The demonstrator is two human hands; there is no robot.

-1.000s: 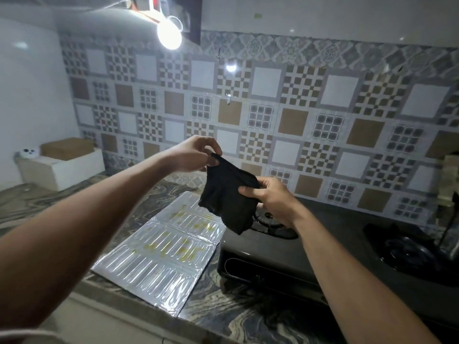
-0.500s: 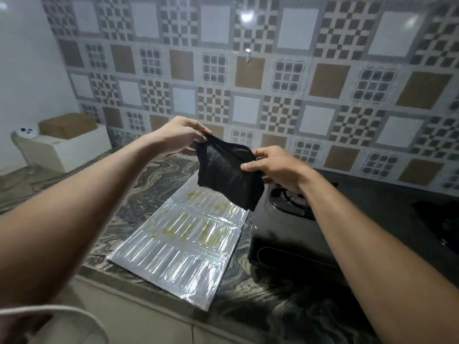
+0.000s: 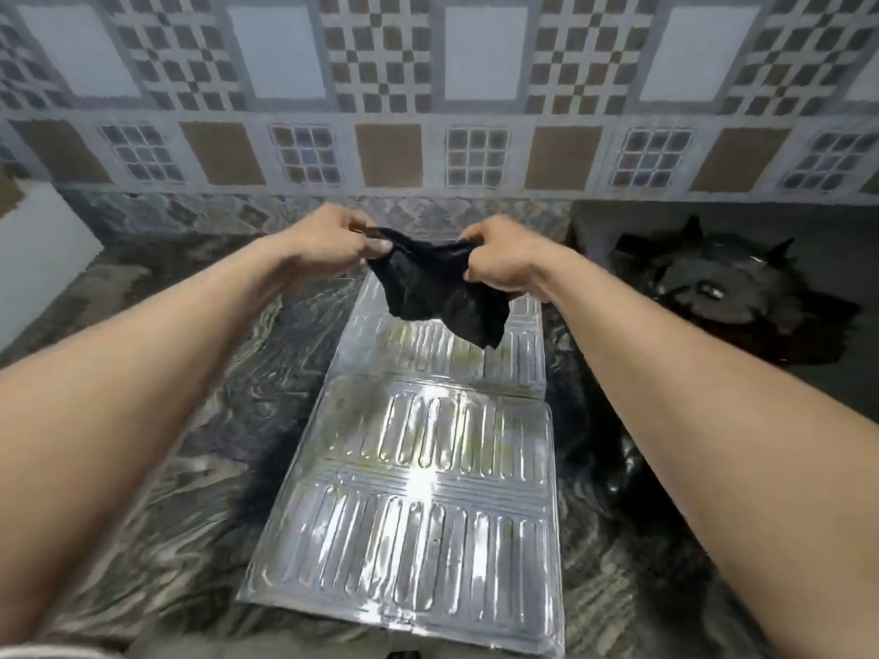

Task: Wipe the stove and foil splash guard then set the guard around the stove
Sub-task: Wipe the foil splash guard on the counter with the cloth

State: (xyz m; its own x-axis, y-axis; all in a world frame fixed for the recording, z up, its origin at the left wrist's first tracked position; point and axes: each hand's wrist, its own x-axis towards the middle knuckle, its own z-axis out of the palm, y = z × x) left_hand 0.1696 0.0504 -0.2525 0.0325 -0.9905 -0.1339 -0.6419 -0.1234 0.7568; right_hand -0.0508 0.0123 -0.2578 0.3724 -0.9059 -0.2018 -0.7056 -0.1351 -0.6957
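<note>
My left hand (image 3: pixel 333 244) and right hand (image 3: pixel 499 264) pinch the black cloth (image 3: pixel 437 292) taut above the foil guard (image 3: pixel 423 468). I should press flat along its ribs, where yellowish smears, probably grease, sit.

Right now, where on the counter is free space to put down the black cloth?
Bare marbled counter lies left of the foil guard, up to the white box. A narrow strip runs between the guard and the stove. The middle is taken by the guard.

Black cloth (image 3: pixel 437 292) hides foil guard's (image 3: pixel 418 506) far end; guard's near edge cut by frame bottom. Right of guard, stove (image 3: pixel 713 287) is smeared w/ blur, burner detail unreadable. White box (image 3: pixel 33 249) left of guard cut off.
</note>
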